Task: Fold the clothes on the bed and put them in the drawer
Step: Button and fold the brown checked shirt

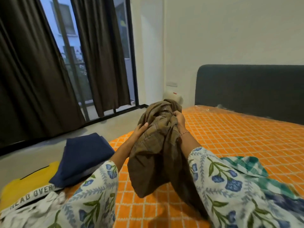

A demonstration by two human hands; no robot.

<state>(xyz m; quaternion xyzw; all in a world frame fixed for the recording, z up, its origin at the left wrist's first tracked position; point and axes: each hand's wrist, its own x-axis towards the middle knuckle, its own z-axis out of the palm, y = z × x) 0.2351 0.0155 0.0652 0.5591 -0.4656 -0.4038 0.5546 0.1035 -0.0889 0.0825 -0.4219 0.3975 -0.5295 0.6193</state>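
Both hands, left hand [139, 130] and right hand [179, 120], grip the bunched brown garment [154, 145] above the bed [230, 137], probably seeking an edge to shake out.

We see white sleeves [230, 186] printed with blue flowers, green leaves; thin beaded bracelet [184, 133] on right wrist.

A single head-worn wide-angle view looks forward and down from close above the orange diamond-quilted bed [230, 137], facing its dark upholstered headboard [250, 89] and the brown-curtained glass window [69, 51] at left.
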